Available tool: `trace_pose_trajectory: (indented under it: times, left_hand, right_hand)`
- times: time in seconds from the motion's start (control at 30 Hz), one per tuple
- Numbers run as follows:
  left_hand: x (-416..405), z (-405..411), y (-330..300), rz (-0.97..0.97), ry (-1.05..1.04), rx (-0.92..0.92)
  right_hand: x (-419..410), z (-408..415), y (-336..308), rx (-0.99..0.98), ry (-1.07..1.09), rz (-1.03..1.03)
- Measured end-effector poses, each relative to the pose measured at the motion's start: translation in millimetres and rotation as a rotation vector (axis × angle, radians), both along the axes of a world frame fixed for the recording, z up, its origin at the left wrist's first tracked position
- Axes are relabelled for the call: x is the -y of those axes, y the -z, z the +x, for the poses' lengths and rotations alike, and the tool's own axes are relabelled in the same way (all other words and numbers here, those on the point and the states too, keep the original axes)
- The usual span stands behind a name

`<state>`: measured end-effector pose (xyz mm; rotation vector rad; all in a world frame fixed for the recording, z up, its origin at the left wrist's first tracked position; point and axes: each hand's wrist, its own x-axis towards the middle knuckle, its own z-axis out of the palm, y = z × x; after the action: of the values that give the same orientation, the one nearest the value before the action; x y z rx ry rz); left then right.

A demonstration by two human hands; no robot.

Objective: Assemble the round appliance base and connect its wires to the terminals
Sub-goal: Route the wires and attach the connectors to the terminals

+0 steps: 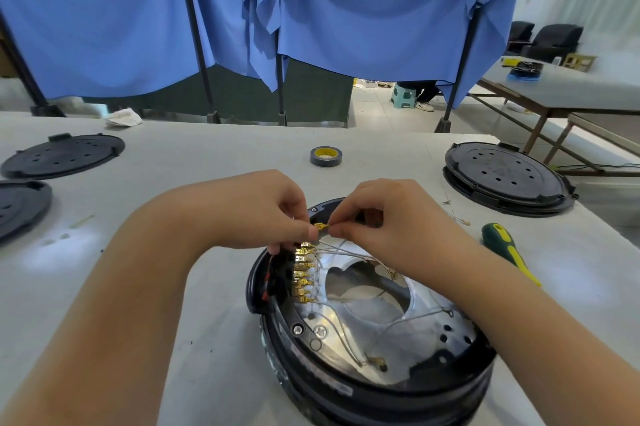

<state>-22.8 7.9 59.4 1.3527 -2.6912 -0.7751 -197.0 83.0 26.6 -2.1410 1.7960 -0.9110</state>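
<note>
The round black base (pixel 374 349) sits open at the near edge of the white table (pixel 214 339), with a shiny metal plate inside and a row of gold terminals (pixel 304 275) along its left inner wall. Both hands meet over the far side of the base: the left hand (pixel 266 211) and the right hand (pixel 377 214) pinch one small gold wire end (pixel 322 226) between their fingertips, and thin white wires (pixel 349 254) run from there down into the base. A roll of tape (pixel 326 156) lies farther back in the middle of the table, a green and yellow screwdriver (pixel 509 250) lies to the right of the base, and more black round lids (pixel 64 155) rest near the left and right edges.
</note>
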Motion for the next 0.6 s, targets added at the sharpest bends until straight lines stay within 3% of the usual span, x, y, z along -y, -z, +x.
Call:
trace_pose_trajectory:
  times: [0.17, 0.33, 0.6]
  left_hand:
    - [7.2, 10.5, 1.8, -0.022, -0.087, 0.094]
    - [9.5, 10.8, 5.1, 0.043, -0.122, 0.211]
    - [5.3, 8.2, 4.5, 0.212, -0.141, 0.201]
  right_hand:
    - [-7.9, -0.4, -10.2, 0.063, -0.020, 0.181]
    - [-13.5, 12.7, -7.4, 0.001, -0.099, 0.280]
    - [-11.4, 16.6, -1.4, 0.036, -0.135, 0.335]
